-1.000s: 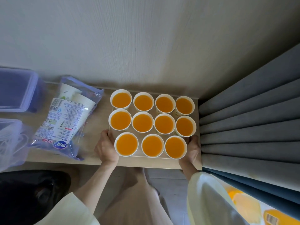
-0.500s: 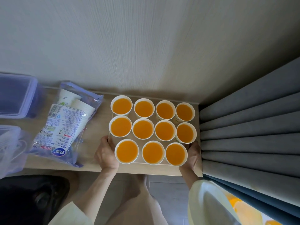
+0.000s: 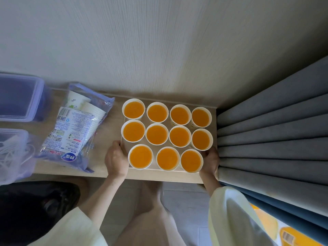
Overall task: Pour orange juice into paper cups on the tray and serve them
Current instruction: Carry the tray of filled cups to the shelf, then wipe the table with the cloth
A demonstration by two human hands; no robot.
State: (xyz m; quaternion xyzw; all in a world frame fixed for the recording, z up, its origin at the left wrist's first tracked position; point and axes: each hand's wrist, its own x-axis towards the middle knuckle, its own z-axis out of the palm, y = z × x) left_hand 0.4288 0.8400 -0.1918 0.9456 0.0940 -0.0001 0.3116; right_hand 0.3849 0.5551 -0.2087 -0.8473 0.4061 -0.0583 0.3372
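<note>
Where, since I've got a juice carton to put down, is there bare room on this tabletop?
One bare strip of tabletop lies between the pack of paper cups and the tray; a narrower one between that pack and the plastic boxes. The tray is packed with full cups, with the left hand, right hand and curtain tight around it.

Eleven paper cups [image 3: 156,134], juice-filled; one tray [image 3: 154,168]; one cup pack [image 3: 74,128]; two plastic boxes [image 3: 19,96] [image 3: 12,153]; two hands [image 3: 116,159] [image 3: 210,162].

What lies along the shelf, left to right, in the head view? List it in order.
plastic box → bag of paper cups → left hand → tray of filled juice cups → right hand → grey curtain
</note>
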